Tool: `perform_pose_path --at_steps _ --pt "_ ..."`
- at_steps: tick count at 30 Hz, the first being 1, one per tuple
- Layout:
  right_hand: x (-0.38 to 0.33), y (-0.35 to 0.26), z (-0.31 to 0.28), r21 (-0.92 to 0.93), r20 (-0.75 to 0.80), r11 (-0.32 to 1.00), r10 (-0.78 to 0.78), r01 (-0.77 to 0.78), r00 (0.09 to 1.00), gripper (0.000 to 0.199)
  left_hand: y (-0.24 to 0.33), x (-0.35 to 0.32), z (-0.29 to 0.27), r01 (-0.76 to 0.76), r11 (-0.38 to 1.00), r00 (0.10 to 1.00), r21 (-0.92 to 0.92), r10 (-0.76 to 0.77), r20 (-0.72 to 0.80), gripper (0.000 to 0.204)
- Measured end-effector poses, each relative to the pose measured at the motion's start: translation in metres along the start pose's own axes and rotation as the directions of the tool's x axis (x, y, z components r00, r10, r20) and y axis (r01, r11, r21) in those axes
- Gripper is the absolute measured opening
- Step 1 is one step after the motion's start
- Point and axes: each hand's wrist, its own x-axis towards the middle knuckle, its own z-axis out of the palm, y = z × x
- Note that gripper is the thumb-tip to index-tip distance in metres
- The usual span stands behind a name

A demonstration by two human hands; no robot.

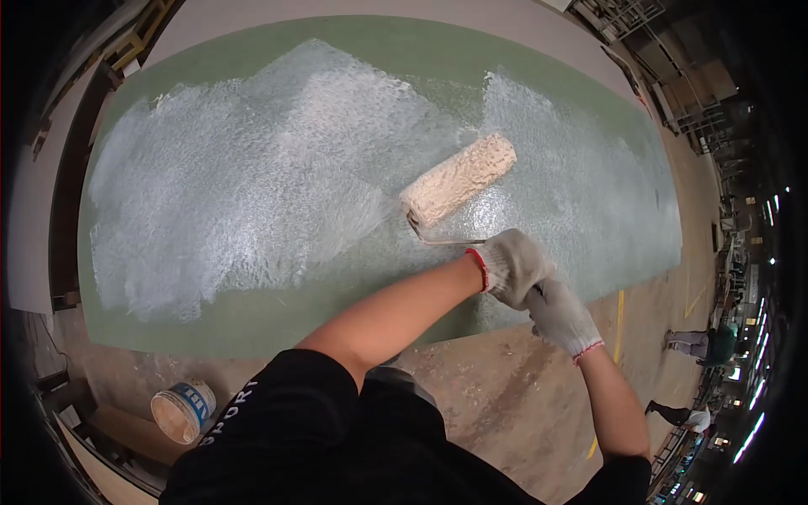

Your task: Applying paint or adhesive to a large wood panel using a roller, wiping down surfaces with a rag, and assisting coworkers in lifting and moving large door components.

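A paint roller (459, 181) with a thick, pale pinkish sleeve lies against a green board (404, 42). Whitish wet coating (252, 185) covers much of that board in uneven patches. From the sleeve, the roller's thin wire frame bends toward my gloved hands. My left hand (515, 268), in a knitted white glove with a red cuff, is closed around the handle near the frame. Just below it, my right hand (562, 318), gloved likewise, grips the handle's rear part. Most of the handle is hidden inside the gloves.
A white bucket (183, 412) with a blue label and pale contents stands on the stained concrete floor (497, 396) at lower left. A pale board (505, 29) lies beyond the green one. At far right are other people (703, 343) and stacked frames (690, 84).
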Motion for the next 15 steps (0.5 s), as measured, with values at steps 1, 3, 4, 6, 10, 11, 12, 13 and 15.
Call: perform_pose_path --at_steps 1,3,4,6,10,11,12,13,15 --pt "0.001 0.001 0.0 0.001 -0.005 1.0 -0.004 0.004 1.0 0.033 -0.002 0.001 0.001 -0.009 1.0 0.999 -0.03 0.008 -0.038 0.03" --pt "0.014 -0.029 -0.004 0.031 0.028 0.999 0.04 -0.041 0.999 0.033 -0.022 -0.007 -0.018 0.001 1.0 0.999 -0.004 -0.001 -0.033 0.032" --pt "0.028 -0.049 -0.006 0.061 0.075 0.995 0.071 -0.075 0.995 0.033 -0.039 -0.014 -0.03 0.028 0.999 0.999 0.024 -0.028 -0.027 0.034" --pt "0.073 -0.078 -0.001 0.081 0.092 0.996 -0.042 0.035 0.995 0.033 -0.086 -0.028 -0.048 0.062 0.989 0.998 0.135 -0.057 -0.04 0.034" --pt "0.167 -0.158 -0.001 0.04 0.057 0.909 -0.418 0.416 0.907 0.036 -0.193 -0.065 -0.103 0.07 0.965 0.979 0.251 -0.018 -0.203 0.037" --pt "0.185 -0.176 -0.004 -0.01 0.03 0.9 -0.434 0.435 0.9 0.038 -0.215 -0.07 -0.118 0.084 0.965 0.977 0.248 -0.03 -0.212 0.043" --pt "0.2 -0.194 -0.003 -0.054 0.009 0.888 -0.457 0.456 0.89 0.04 -0.233 -0.078 -0.13 0.104 0.963 0.975 0.247 -0.051 -0.215 0.049" --pt "0.21 -0.212 -0.001 -0.041 -0.029 0.921 -0.388 0.386 0.921 0.042 -0.243 -0.083 -0.141 0.158 0.95 0.975 0.269 -0.107 -0.195 0.047" --pt "0.217 -0.223 0.003 -0.02 -0.076 0.952 -0.305 0.304 0.949 0.045 -0.247 -0.084 -0.149 0.194 0.936 0.974 0.294 -0.149 -0.17 0.046"
